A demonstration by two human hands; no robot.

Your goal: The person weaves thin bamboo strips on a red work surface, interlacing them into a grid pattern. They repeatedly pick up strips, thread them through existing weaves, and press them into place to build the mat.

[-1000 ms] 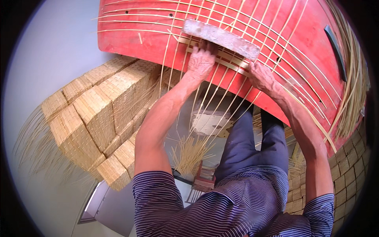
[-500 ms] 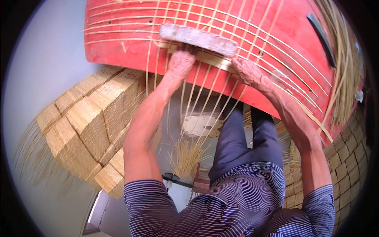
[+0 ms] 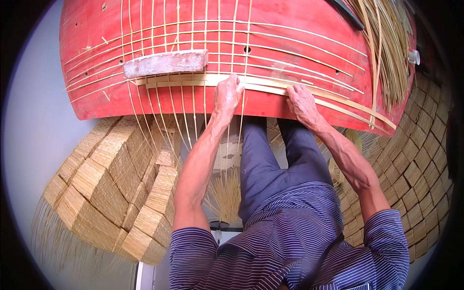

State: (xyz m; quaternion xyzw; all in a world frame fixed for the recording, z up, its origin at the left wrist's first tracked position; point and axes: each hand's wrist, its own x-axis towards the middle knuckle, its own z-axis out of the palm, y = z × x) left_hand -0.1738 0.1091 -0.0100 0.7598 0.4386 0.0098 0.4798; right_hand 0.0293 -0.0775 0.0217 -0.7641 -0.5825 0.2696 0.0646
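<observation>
A red board (image 3: 87, 58) carries a grid of thin bamboo strips (image 3: 314, 38), with a pale, rough bar (image 3: 164, 63) lying across it. Flat bamboo strips (image 3: 179, 80) run just below the bar and off to the right. My left hand (image 3: 228, 96) is closed on these strips, right of the bar's end, its fingertips curled. My right hand (image 3: 301, 105) grips the flat strips farther right, near the board's front edge, with bent fingers.
A long bundle of strips (image 3: 389, 63) and a dark tool (image 3: 348, 13) lie at the board's right side. Stacked woven bamboo pieces (image 3: 111, 174) stand below left, more woven squares (image 3: 415, 159) at right. Loose strips (image 3: 222, 198) lie beneath the board.
The view has shifted. My left hand has slid from under the bar to beyond its right end, and my right hand has moved rightward along the strips.
</observation>
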